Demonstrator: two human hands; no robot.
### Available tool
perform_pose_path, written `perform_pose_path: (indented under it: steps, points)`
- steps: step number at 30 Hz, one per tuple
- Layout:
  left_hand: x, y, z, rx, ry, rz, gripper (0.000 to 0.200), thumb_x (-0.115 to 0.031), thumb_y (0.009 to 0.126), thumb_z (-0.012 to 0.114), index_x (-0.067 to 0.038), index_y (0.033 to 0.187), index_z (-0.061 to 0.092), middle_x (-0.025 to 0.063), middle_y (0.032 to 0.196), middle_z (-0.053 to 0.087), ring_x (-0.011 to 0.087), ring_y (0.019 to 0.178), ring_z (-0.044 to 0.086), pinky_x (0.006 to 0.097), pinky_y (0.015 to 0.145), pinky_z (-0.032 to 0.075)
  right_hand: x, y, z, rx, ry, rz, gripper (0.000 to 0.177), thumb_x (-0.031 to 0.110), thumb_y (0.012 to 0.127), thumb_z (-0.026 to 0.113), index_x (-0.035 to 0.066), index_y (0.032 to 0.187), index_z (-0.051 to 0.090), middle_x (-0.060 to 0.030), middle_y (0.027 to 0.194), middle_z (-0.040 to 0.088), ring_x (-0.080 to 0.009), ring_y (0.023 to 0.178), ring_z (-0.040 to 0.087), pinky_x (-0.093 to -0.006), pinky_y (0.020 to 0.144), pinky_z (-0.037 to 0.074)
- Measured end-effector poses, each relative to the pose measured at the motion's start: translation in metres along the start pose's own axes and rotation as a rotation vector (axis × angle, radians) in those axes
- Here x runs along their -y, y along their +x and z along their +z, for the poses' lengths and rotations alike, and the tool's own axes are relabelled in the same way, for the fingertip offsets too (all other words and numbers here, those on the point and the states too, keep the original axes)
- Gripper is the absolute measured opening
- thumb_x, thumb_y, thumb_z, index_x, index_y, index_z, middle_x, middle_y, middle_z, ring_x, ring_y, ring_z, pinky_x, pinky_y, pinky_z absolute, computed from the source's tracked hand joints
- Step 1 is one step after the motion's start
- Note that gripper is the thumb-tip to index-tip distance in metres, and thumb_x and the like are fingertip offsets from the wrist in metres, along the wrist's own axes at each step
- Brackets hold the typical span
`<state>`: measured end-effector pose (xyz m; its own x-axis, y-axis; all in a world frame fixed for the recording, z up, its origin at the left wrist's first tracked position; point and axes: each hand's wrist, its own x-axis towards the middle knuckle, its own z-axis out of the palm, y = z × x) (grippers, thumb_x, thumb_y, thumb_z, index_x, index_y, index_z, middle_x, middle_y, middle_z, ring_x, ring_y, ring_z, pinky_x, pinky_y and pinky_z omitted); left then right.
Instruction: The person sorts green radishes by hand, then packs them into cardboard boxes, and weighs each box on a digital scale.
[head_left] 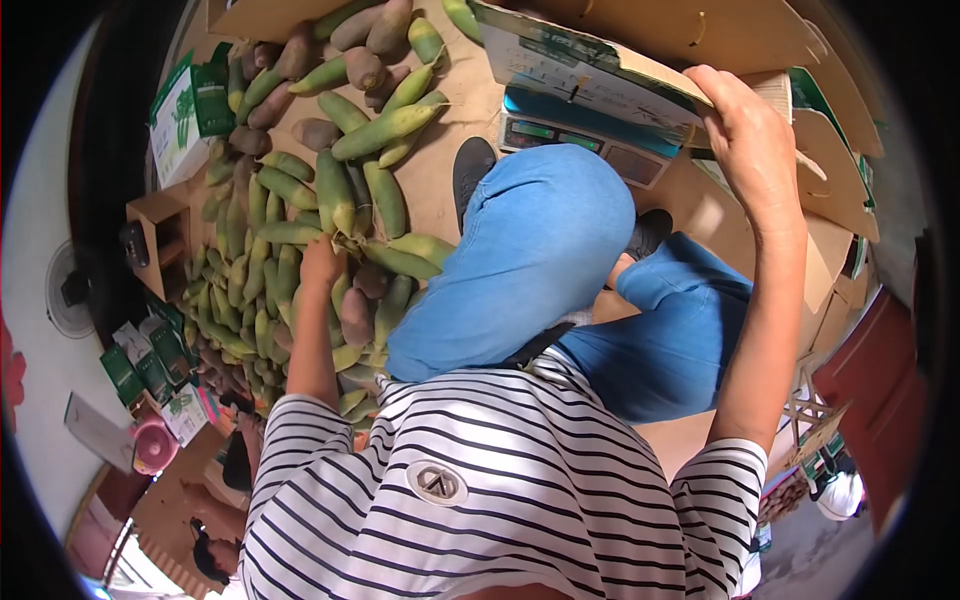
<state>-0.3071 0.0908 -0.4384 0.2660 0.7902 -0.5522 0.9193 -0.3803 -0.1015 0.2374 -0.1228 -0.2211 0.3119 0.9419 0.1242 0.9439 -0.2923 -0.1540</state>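
Floor [472,100] under green radishes [338,192], fan [72,290] near pale wall [45,175], carton [565,62] by scale [556,137].

A tan floor [475,100] carries a wide heap of green and brownish radishes [290,233] and a scale [553,136].

Heaped radishes [385,132], printed cartons [545,65] and a scale [578,142] mark a produce-packing room.

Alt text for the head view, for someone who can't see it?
The right hand grips a cardboard box by its edge; the left hand is at a pile of long, mostly green vegetables. A scale shows between the box and a knee in blue jeans.
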Motion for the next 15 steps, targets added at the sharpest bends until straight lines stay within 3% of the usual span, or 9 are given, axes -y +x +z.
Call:
perform_pose_path:
  steps: [3, 6, 9, 10, 13, 15]
  points:
    - [0.040, -0.007, 0.061, 0.201, 0.008, -0.072, 0.044, -0.029, 0.084, 0.065, -0.002, 0.117, 0.054, 0.0268, 0.116, 0.059, 0.0450, 0.109, 0.056, 0.0476, 0.090, 0.048, 0.004, 0.001, -0.003, -0.001, 0.010, 0.021, 0.027, 0.005, 0.082, 0.058, 0.015, 0.107, 0.057, -0.0066, 0.094, 0.063, -0.0306, 0.089, 0.063, -0.0414, 0.071, 0.051]
    - [0.039, -0.023, 0.087, 0.620, -0.017, -0.110, 0.044, -0.031, 0.085, 0.061, -0.002, 0.117, 0.054, 0.0279, 0.119, 0.059, 0.0461, 0.111, 0.056, 0.0468, 0.094, 0.047, 0.004, 0.001, -0.002, -0.007, 0.039, 0.029, 0.029, 0.004, 0.082, 0.058, 0.015, 0.109, 0.057, -0.0061, 0.098, 0.064, -0.0300, 0.092, 0.063, -0.0408, 0.073, 0.050]
    - [0.039, -0.051, 0.115, 0.319, -0.125, -0.326, 0.046, -0.036, 0.085, 0.057, -0.002, 0.117, 0.054, 0.0281, 0.119, 0.060, 0.0452, 0.111, 0.057, 0.0479, 0.093, 0.047, 0.004, 0.002, -0.001, -0.008, 0.043, 0.039, 0.032, 0.004, 0.082, 0.058, 0.015, 0.111, 0.058, -0.0062, 0.100, 0.064, -0.0298, 0.094, 0.062, -0.0401, 0.074, 0.050]
    - [0.043, -0.059, 0.118, 0.263, -0.137, -0.304, 0.047, -0.040, 0.086, 0.051, -0.002, 0.114, 0.055, 0.0274, 0.116, 0.061, 0.0436, 0.110, 0.058, 0.0491, 0.092, 0.048, 0.003, 0.002, 0.000, -0.016, 0.045, 0.030, 0.032, 0.004, 0.082, 0.058, 0.015, 0.111, 0.058, -0.0063, 0.101, 0.064, -0.0297, 0.094, 0.062, -0.0401, 0.074, 0.050]
    - [0.037, -0.069, 0.114, 0.195, -0.060, -0.271, 0.046, -0.042, 0.088, 0.045, -0.002, 0.109, 0.055, 0.0272, 0.112, 0.062, 0.0435, 0.109, 0.058, 0.0502, 0.090, 0.048, -0.003, 0.004, 0.001, -0.012, 0.019, 0.015, 0.034, 0.005, 0.080, 0.060, 0.014, 0.112, 0.058, -0.0073, 0.102, 0.064, -0.0293, 0.095, 0.063, -0.0399, 0.075, 0.051]
    - [0.021, -0.071, 0.096, 0.231, -0.109, -0.316, 0.040, -0.038, 0.087, 0.051, -0.002, 0.106, 0.054, 0.0269, 0.113, 0.062, 0.0435, 0.107, 0.059, 0.0496, 0.089, 0.049, -0.003, 0.004, 0.003, -0.069, 0.033, -0.018, 0.032, 0.005, 0.079, 0.060, 0.014, 0.109, 0.057, -0.0084, 0.095, 0.064, -0.0309, 0.090, 0.063, -0.0409, 0.073, 0.051]
